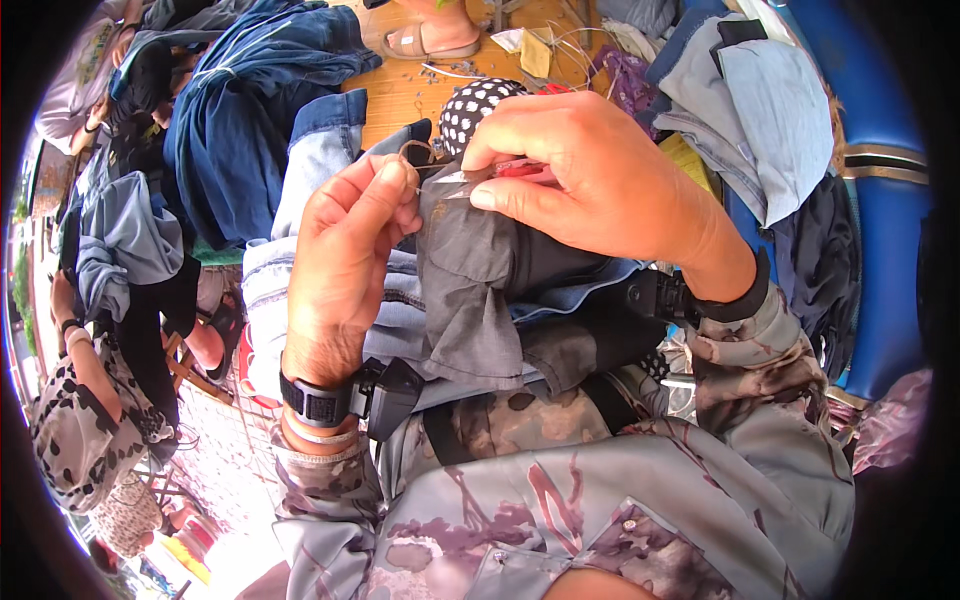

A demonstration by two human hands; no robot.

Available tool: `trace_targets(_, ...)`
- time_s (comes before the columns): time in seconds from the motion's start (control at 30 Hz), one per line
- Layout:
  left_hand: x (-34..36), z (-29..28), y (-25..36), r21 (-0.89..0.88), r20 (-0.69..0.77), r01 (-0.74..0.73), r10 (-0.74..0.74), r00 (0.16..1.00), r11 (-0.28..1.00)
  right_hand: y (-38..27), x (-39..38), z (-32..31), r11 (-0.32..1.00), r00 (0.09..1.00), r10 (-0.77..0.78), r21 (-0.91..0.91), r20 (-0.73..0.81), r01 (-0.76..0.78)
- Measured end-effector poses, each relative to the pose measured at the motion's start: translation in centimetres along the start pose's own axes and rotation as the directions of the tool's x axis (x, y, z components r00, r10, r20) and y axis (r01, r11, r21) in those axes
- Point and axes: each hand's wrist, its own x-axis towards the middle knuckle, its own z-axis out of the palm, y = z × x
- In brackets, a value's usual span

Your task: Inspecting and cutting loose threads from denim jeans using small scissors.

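Note:
My left hand (345, 235) is raised over my lap, thumb and fingers pinched together on a thin brown loop of thread or cord (416, 146). Facing it, my right hand (600, 175) is closed around small red-handled scissors (520, 169). Their pale blade tips point left, close to the left fingertips. Beneath both hands a dark grey garment (460, 290) drapes across my lap, its upper edge next to the blades. Behind the right fingers shows a black-and-white spotted cloth (470, 112), partly hidden. Light blue jeans (330, 130) lie beside my left hand.
A heap of dark blue denim (255, 100) lies at the far left, and folded light denim (775, 120) is piled at the right by blue padded tubing (880, 90). A sandalled foot (440, 38) stands on the littered wooden surface ahead. Other people (85, 400) sit at left.

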Motion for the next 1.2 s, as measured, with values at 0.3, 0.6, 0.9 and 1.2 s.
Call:
trace_targets(0.3, -0.1, -0.2, 0.4, -0.087, -0.004, 0.033, -0.033, 0.999, 0.996, -0.9, 1.0, -0.3, 0.982, 0.988, -0.042, -0.177, 0.147, 0.069)
trace_targets(0.6, -0.4, -2.7, 2.5, -0.351, 0.097, -0.091, 0.133, 0.986, 0.932, 0.1, 0.4, -0.5, 0.999, 0.994, 0.036, -0.02, 0.108, -0.034)
trace_targets(0.9, -9.0, -14.7, 7.3, 0.195, -0.304, -0.404, 0.447, 0.842, 0.894, 2.2, -1.4, 0.0, 0.874, 0.953, 0.299, 0.386, 0.052, -0.295)
trace_targets(1.2, -26.9, -29.9, -4.8, 0.763, -0.636, 0.641, 0.267, 0.724, 0.079, 1.7, 1.3, 0.9, 0.979, 0.983, 0.183, 0.09, -0.013, -0.181)
